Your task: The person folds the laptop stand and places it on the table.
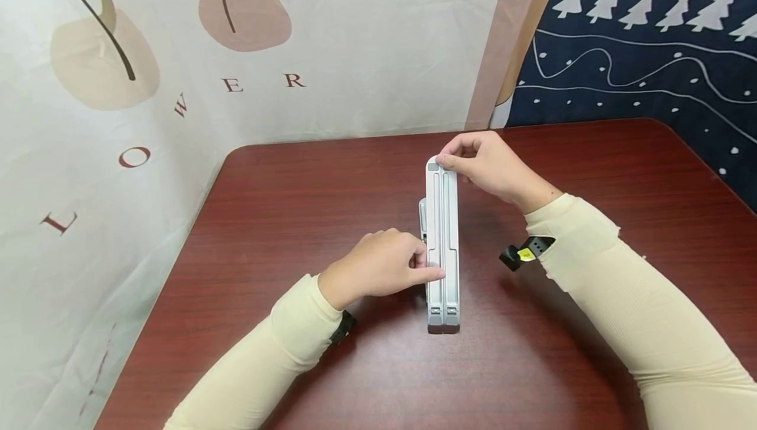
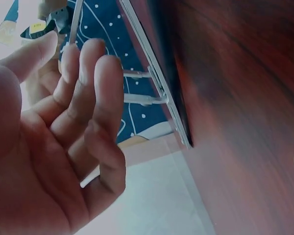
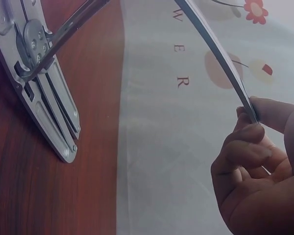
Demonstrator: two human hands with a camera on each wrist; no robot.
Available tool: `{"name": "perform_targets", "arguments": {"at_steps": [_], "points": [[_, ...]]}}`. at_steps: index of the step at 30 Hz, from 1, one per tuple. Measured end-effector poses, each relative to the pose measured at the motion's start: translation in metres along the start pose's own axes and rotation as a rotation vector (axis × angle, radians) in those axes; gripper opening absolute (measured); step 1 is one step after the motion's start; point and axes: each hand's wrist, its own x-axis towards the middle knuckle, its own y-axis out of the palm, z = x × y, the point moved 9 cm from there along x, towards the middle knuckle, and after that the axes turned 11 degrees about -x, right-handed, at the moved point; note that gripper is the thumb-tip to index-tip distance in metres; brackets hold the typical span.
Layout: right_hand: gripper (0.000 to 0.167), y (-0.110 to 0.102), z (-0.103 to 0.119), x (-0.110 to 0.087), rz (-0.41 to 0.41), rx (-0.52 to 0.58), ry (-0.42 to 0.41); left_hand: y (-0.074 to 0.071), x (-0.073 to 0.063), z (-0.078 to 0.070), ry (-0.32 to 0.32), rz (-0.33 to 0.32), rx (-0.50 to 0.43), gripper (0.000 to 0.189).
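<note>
A silver folding laptop stand (image 1: 451,219) stands raised on the table, its slotted upper plate pointing away from me. My left hand (image 1: 384,262) pinches the plate's left edge, thumb laid across the top face and fingers beneath. At the far end my right hand (image 1: 487,164) pinches the plate's tip between thumb and fingers. Seen from the right wrist, the plate (image 3: 220,56) is a thin slanting edge, and the flat base (image 3: 39,110) with its round hinge lies on the table. Two support legs (image 2: 142,99) rise from the base in the left wrist view.
The stand is on a reddish-brown wooden table (image 1: 284,206). A pale cloth (image 1: 378,42) with flowers and letters hangs behind and to the left. At the back right is a dark blue cloth (image 1: 639,62) with white trees. A black wrist camera (image 1: 511,258) juts from the right sleeve.
</note>
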Motion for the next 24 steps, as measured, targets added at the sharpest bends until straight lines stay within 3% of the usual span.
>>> {"name": "perform_targets", "arguments": {"at_steps": [12,24], "points": [[0.013,0.0018,0.0033,-0.0019,0.006,0.063,0.005,-0.0035,0.0003,0.0023,-0.098,-0.134,0.043,0.054],[0.014,0.0007,0.001,-0.006,0.0,0.066,0.066,-0.0071,-0.0018,0.0064,-0.131,-0.13,0.047,0.052]]}}
